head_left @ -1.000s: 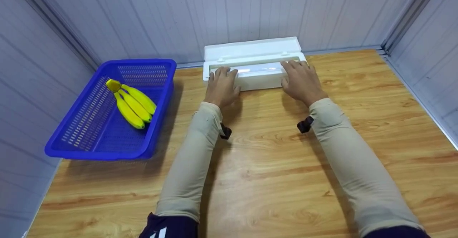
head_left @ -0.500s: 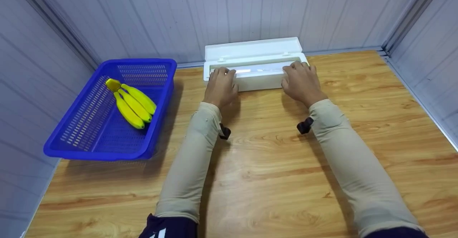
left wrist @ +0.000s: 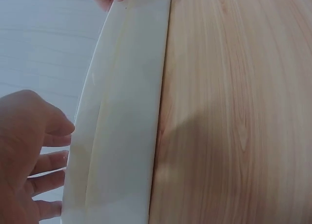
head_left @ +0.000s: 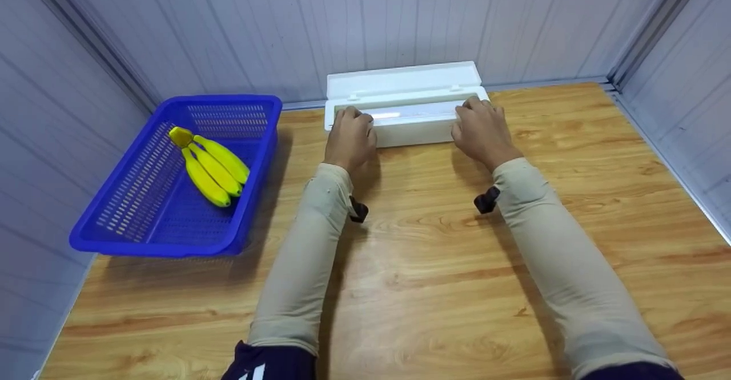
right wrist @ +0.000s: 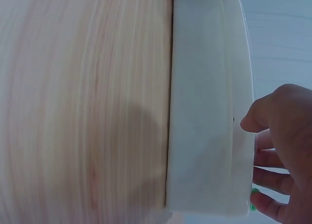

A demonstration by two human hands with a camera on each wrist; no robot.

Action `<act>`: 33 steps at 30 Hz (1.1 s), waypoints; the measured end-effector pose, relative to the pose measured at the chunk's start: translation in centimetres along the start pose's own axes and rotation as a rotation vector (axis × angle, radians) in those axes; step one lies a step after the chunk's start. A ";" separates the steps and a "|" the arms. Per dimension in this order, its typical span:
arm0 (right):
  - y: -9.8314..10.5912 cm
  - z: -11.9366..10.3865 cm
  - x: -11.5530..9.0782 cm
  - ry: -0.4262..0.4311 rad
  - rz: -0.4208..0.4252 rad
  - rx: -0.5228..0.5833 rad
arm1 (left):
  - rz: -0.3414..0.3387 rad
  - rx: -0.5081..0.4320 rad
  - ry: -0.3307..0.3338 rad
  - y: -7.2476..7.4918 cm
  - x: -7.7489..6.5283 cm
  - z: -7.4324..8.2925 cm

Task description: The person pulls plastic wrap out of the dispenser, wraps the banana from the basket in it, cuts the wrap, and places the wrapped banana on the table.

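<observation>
A long white box [head_left: 414,133] stands against the back wall with its lid [head_left: 402,82] tipped back. A shiny strip of clear film [head_left: 414,112] lies along its opening. My left hand [head_left: 349,140] curls over the opening's left end, fingers beyond the front edge and thumb nearer me. At the right end my right hand [head_left: 484,131] is curled the same way. Both seem to pinch the film at the edge; the fingertips are partly hidden. In the wrist views the left hand [left wrist: 24,156] and right hand [right wrist: 282,141] touch the box's upper edge.
A blue plastic basket [head_left: 154,248] stands on the left of the wooden table [head_left: 422,288], holding a bunch of yellow bananas [head_left: 212,168]. Pale panel walls [head_left: 240,31] close in the back and sides. A small green bit [right wrist: 254,198] shows by the right fingers.
My fingers have curled in more tightly at both ends of the opening. The left hand has shifted slightly left and the film strip sits slightly nearer me. Basket and bananas stay put.
</observation>
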State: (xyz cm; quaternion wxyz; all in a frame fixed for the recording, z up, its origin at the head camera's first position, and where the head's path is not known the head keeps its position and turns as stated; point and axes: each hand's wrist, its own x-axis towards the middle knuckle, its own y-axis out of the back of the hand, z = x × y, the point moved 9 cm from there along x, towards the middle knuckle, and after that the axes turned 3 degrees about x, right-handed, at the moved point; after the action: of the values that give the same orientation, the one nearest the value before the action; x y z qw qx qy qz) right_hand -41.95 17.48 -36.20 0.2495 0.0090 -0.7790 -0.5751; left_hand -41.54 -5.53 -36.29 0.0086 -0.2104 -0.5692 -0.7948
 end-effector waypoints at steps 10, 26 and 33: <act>0.7 -0.3 -0.3 0.071 0.133 0.023 | 0.053 -0.033 0.049 0.1 0.0 -0.5; 1.2 0.3 -0.2 0.005 0.161 0.070 | 0.113 -0.027 0.064 0.6 0.2 -0.9; 1.3 0.3 -0.2 0.020 0.174 0.063 | 0.093 0.044 0.047 0.4 0.3 -0.5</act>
State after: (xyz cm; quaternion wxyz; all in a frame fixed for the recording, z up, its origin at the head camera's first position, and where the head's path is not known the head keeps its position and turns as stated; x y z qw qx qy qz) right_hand -41.52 18.31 -35.16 0.3058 -0.0450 -0.7919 -0.5266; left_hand -41.84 -6.12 -35.94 0.0636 -0.2176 -0.5758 -0.7855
